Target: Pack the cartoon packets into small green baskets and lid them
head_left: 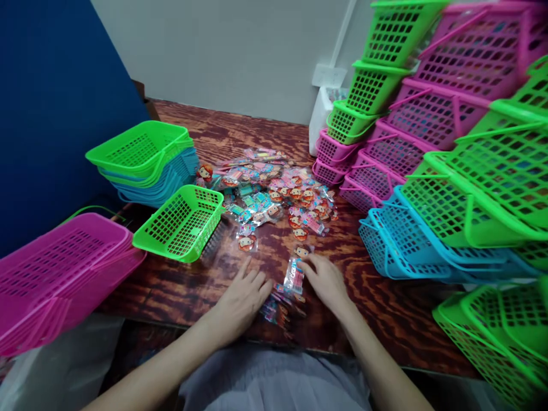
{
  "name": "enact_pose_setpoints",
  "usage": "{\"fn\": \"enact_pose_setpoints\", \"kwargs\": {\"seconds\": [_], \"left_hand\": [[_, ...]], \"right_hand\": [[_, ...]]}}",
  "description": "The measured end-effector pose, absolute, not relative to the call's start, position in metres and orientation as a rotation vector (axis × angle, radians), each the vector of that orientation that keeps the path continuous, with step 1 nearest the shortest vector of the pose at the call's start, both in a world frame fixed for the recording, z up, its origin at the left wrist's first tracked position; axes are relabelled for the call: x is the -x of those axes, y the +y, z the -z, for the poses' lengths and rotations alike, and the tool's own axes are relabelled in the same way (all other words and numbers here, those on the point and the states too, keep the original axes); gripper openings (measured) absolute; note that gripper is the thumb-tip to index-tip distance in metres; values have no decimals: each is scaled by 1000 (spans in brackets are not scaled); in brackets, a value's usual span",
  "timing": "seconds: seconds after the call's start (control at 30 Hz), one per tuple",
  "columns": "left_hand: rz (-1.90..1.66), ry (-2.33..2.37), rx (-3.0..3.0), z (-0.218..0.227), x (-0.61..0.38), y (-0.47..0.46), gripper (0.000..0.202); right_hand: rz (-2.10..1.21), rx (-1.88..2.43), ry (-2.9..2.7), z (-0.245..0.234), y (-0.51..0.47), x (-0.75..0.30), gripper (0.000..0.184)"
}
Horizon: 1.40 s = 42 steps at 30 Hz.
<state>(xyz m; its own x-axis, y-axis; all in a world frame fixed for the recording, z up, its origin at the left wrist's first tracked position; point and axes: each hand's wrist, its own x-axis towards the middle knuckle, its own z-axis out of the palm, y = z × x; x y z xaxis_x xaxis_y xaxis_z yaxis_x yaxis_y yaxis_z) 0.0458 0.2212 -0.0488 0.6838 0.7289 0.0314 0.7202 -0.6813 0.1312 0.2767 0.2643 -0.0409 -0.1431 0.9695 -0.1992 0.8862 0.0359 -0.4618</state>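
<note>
My left hand (242, 299) rests palm down over the near part of the table, its index finger stretched forward and the other fingers slightly bent. Just right of its fingertips lies a small pile of shiny packets (278, 308), partly hidden by the hand. My right hand (326, 281) has its thumb and index finger on the edge of a clear packet (293, 276) with pink contents and a cartoon head at its top. Beyond both hands spreads a large heap of similar packets (295, 191). One lone packet (246, 240) lies ahead of my left hand.
A single green basket (180, 222) stands left of the heap. Behind it are nested green and blue baskets (148, 160), with nested pink baskets (72, 274) at the left edge. Tall stacks of filled pink baskets (440, 114), green and blue ones crowd the right side.
</note>
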Motion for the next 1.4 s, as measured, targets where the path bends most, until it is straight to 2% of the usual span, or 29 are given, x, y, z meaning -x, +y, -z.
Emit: {"fn": "enact_pose_setpoints", "kwargs": {"seconds": [0.07,0.13,0.2,0.3,0.43,0.57,0.67,0.8,0.9,1.0,1.07,1.1,1.17,1.2,1.33,1.4], "left_hand": [[-106,1203,-2759,49,-46,224,38],[-107,1206,-2737,50,-46,225,35],[-110,1195,-2723,53,-47,226,36],[-96,1191,-2711,58,-47,226,37],[-81,1240,-2692,62,-46,223,36],[-116,1269,-2688,62,-46,219,46],[-143,1311,-2695,62,-47,218,59],[-59,1313,-2668,58,-45,219,43],[17,1359,-2626,57,-40,221,29],[-3,1386,-2646,60,-36,222,37],[4,1380,-2681,59,-36,222,47],[33,1374,-2686,57,-38,221,50],[117,1364,-2668,52,-40,219,55],[154,1357,-2655,49,-41,218,57],[190,1307,-2628,47,-36,212,71],[160,1280,-2614,50,-32,212,71]], "right_hand": [[-386,2154,-2094,46,271,-274,30],[-282,2179,-2153,52,272,-263,30],[-361,2098,-2161,60,272,-253,26],[-788,1966,-1843,71,278,-254,24],[-1171,1812,-1465,82,299,-285,33],[-1271,1674,-1297,82,311,-308,56],[-1265,1618,-1207,80,313,-313,64],[-1202,1640,-1162,81,311,-320,69],[-1048,1754,-1224,79,304,-331,56],[-514,1983,-1717,70,295,-340,35],[-192,1916,-2193,62,294,-339,44],[-153,1790,-2413,58,296,-337,52],[-186,1493,-2757,50,302,-329,62],[-217,1395,-2866,47,306,-326,61],[-465,1519,-2894,42,321,-325,31],[-580,1620,-2812,43,330,-334,15]]}}
